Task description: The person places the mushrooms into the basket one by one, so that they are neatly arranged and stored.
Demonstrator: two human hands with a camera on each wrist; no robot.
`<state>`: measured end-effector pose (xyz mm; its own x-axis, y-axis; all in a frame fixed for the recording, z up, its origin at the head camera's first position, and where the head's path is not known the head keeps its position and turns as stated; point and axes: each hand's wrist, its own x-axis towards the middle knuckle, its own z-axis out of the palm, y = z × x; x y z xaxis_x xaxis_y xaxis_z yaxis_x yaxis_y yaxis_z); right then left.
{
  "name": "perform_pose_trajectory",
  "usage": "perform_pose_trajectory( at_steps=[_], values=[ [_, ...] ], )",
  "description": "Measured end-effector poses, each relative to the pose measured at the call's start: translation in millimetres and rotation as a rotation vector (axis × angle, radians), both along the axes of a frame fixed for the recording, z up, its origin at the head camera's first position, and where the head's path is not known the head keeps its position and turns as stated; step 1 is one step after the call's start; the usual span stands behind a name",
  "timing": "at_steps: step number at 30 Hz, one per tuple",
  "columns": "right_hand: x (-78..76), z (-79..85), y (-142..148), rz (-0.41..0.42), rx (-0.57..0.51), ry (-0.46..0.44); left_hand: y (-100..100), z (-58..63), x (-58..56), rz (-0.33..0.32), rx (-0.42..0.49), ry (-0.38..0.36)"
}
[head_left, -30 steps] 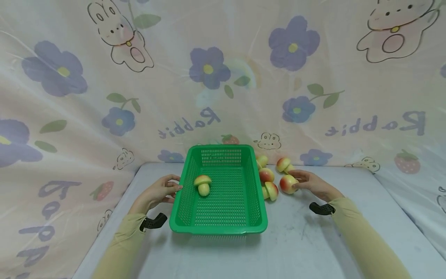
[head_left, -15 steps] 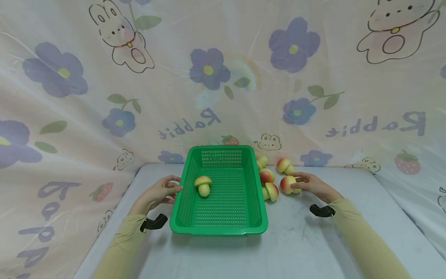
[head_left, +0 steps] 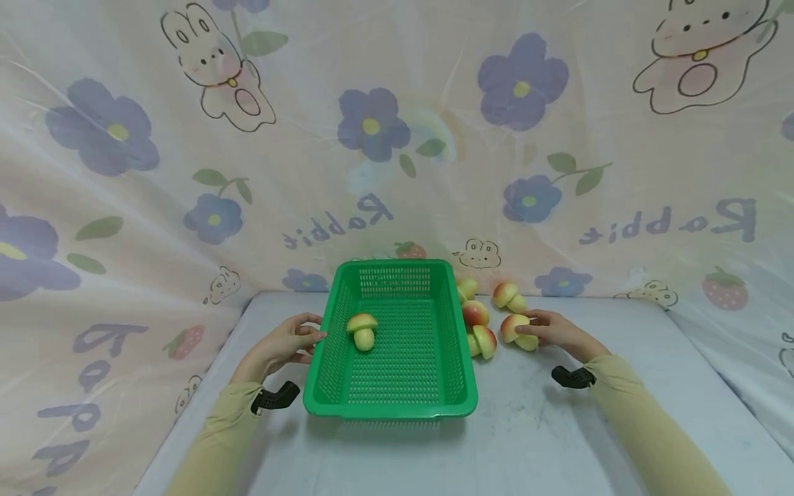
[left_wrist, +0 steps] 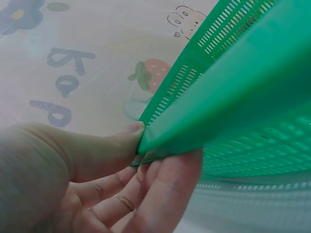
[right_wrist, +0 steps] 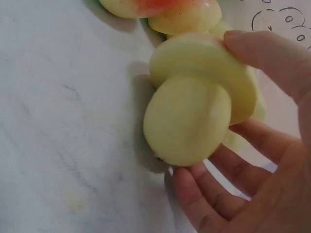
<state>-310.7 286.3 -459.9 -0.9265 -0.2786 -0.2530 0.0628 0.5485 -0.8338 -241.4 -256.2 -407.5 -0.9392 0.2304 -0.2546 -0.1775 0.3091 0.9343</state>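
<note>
My left hand (head_left: 284, 344) pinches the left rim of a green plastic basket (head_left: 469, 386); in the left wrist view the thumb lies on the rim's outer side and the fingers (left_wrist: 167, 194) curl below it. One toy mushroom (head_left: 362, 331) with a yellow-red cap lies inside, left of the middle. Right of the basket, my right hand (head_left: 561, 335) holds another toy mushroom (right_wrist: 187, 119) low over the table. In the right wrist view its pale stem faces the camera, the thumb presses the cap's edge, and the fingers reach round behind and under it.
Several more toy mushrooms (head_left: 482, 342) lie close along the basket's right side, partly hidden by its wall. A single toy mushroom (head_left: 509, 296) lies farther back, just beyond my right hand. A printed curtain (head_left: 434, 200) hangs behind the white table (head_left: 533, 441).
The mushroom at my right hand has turned, so more of its stem shows, and the fingers have settled round it. My left hand stays on the basket's rim.
</note>
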Motion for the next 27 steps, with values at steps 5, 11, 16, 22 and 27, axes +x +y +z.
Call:
perform_pose_trajectory(
  at_steps=[5,11,16,22,27],
  values=[
    [0.7,-0.5,1.3,0.014,0.006,0.010,-0.5,-2.0,-0.3,-0.010,-0.002,0.008],
    [-4.1,-1.4,1.1,0.026,-0.002,0.009,-0.9,-1.4,-2.0,-0.013,-0.008,0.008],
    [-4.9,-1.8,-0.4,0.024,-0.031,-0.005,-0.9,0.1,-2.5,-0.015,-0.018,0.004],
    [-2.5,0.9,-2.8,0.026,-0.026,-0.010,-0.9,-0.9,-3.2,-0.019,-0.017,-0.006],
    [-1.1,6.1,-4.3,0.025,-0.012,-0.022,-1.9,-0.1,-5.2,-0.028,0.004,-0.006]
  ],
)
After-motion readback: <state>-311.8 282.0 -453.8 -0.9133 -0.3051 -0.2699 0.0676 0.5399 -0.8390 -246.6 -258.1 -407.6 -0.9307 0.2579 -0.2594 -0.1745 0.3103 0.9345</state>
